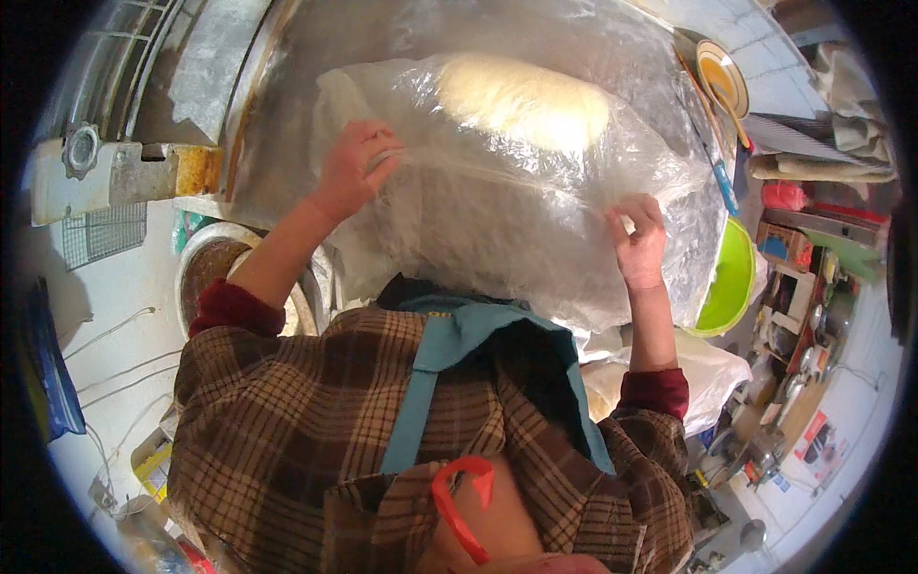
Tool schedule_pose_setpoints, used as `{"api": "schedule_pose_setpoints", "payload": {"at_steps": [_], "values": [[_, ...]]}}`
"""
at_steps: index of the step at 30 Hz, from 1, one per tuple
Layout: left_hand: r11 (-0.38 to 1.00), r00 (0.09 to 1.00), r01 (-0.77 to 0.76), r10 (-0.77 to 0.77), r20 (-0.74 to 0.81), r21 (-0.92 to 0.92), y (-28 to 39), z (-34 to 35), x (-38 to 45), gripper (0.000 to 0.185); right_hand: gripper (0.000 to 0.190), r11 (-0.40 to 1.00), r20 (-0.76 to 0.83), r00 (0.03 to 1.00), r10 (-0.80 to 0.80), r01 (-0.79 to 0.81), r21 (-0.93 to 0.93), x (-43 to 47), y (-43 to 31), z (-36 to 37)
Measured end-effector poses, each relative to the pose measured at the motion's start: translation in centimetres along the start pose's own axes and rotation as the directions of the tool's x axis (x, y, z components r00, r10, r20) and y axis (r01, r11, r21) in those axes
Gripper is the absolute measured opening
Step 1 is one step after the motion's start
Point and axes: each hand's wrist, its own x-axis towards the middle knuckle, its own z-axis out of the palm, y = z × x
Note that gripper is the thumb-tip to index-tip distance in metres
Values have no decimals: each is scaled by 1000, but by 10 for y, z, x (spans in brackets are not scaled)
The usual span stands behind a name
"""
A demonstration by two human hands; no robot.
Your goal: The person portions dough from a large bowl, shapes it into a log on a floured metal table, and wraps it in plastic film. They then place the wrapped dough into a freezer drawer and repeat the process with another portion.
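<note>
A large pale mass of dough [516,100] lies on the metal-looking worktop [344,29] in front of me. A clear plastic sheet [459,237] covers it and spreads over the worktop towards my body. My left hand [358,168] grips a gathered fold of the sheet, left of the dough and a little nearer to me. On the other side, my right hand [638,233] pinches the sheet between thumb and fingers. Between the two hands the plastic forms a taut, creased line on the near side of the dough.
At the right edge are a bowl [723,75], a blue-handled tool [724,186] and a bright green basin [728,283]. A round tub [193,262] stands below the worktop's left side. A machine with a knob [81,149] is at left; cluttered shelves [796,380] are at right.
</note>
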Motion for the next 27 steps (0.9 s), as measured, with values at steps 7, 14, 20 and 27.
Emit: {"api": "schedule_pose_setpoints", "payload": {"at_steps": [7, 14, 20, 27], "values": [[913, 899, -153, 288, 331, -378, 26, 57, 64, 41, 40, 836, 248, 804, -540, 477, 273, 70, -36, 53], [844, 697, -359, 527, 486, -400, -24, 92, 101, 51, 61, 811, 605, 599, -524, 568, 140, 98, 7, 73], [870, 690, -366, 492, 532, -330, -45, 86, 140, 51, 67, 836, 684, 579, -444, 542, 84, 143, 17, 76], [898, 726, -392, 435, 532, -199, -47, 79, 161, 48, 74, 854, 708, 584, -396, 518, 51, 169, 19, 75]]}}
